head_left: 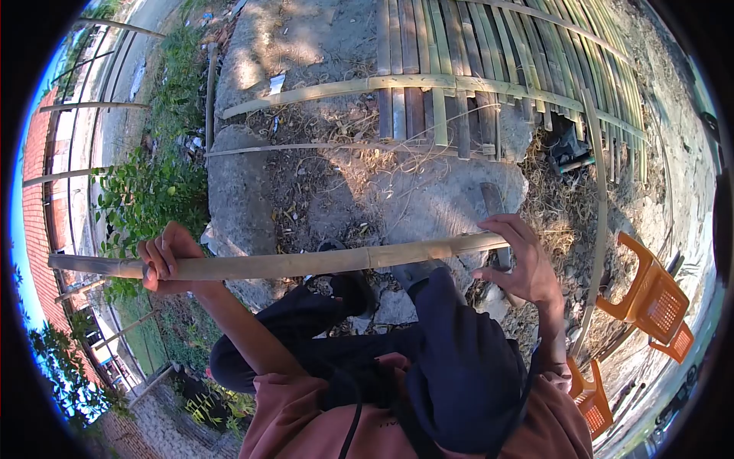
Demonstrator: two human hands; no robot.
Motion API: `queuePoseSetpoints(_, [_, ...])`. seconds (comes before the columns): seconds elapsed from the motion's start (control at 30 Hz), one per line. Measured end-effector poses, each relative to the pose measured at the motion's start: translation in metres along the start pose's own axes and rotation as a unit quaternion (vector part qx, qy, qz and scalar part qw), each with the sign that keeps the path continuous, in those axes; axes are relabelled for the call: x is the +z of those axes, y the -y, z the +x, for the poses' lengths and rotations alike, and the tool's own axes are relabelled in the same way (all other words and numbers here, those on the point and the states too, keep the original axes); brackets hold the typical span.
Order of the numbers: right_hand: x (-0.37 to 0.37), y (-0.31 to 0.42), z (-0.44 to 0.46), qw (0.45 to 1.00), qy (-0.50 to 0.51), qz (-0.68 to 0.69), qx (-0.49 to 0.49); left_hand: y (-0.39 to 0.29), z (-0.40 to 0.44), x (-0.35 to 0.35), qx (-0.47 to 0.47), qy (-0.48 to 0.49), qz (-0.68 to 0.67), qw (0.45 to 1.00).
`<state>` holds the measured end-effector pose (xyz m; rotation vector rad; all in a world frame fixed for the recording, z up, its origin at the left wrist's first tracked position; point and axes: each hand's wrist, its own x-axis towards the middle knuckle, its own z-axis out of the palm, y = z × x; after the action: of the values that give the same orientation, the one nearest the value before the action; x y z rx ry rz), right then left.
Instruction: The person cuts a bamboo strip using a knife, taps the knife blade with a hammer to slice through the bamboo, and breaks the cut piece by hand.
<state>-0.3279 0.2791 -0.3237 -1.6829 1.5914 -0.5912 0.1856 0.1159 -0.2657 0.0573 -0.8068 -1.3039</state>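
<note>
A long pale bamboo strip (306, 264) lies level across the view, above my legs. My left hand (170, 260) is closed round it near its darker left end. At its right end my right hand (520, 260) has thumb and fingers spread apart, close to the strip's tip and not wrapped round it. Just beyond that tip a flat dark metal blade (492, 199) points up from the ground, partly hidden behind the strip.
Bamboo slats (440, 69) lie side by side at the top right, crossed by a long bamboo pole (329, 91). Orange plastic chairs (657, 302) stand at the right. Green plants (153, 191) grow at the left. Cracked concrete (245, 183) and dry shavings cover the ground.
</note>
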Motion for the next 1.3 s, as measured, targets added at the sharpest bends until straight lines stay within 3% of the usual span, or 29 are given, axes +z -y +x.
queuePoseSetpoints(0.1, [0.035, 0.003, 0.02, 0.995, 0.04, 0.049, -0.072, 0.017, 0.001, 0.009, 0.01, -0.024, 0.0, 1.0])
queuePoseSetpoints(0.2, [0.061, 0.004, 0.036, 0.983, 0.092, 0.128, -0.09, 0.029, 0.004, 0.007, -0.032, -0.044, -0.034, 0.998])
queuePoseSetpoints(0.33, [0.089, -0.004, 0.043, 0.982, 0.109, 0.13, -0.088, 0.048, 0.008, -0.004, -0.086, -0.062, -0.053, 0.993])
queuePoseSetpoints(0.37, [0.093, -0.01, 0.044, 0.982, 0.11, 0.128, -0.09, 0.051, 0.006, -0.012, -0.101, -0.114, -0.059, 0.986])
queuePoseSetpoints(0.4, [0.094, -0.015, 0.044, 0.982, 0.138, 0.113, -0.068, 0.056, 0.007, -0.009, -0.117, -0.167, -0.066, 0.977])
queuePoseSetpoints(0.47, [0.091, -0.02, 0.042, 0.98, 0.166, 0.097, -0.047, 0.071, 0.004, -0.003, -0.112, -0.185, -0.071, 0.974])
queuePoseSetpoints(0.53, [0.083, -0.016, 0.04, 0.966, 0.188, 0.174, 0.045, 0.084, 0.004, 0.013, -0.124, -0.248, -0.019, 0.96])
queuePoseSetpoints(0.73, [0.084, -0.037, 0.03, 0.985, 0.141, 0.093, 0.04, 0.097, -0.002, 0.001, -0.172, -0.176, -0.033, 0.969])
queuePoseSetpoints(0.87, [0.08, -0.04, 0.031, 0.985, 0.14, 0.099, 0.035, 0.102, -0.001, 0.01, -0.166, -0.186, -0.005, 0.968])
queuePoseSetpoints(1.3, [0.077, -0.051, 0.039, 0.916, 0.258, 0.273, 0.144, 0.098, 0.0, 0.022, -0.192, -0.227, 0.012, 0.955])
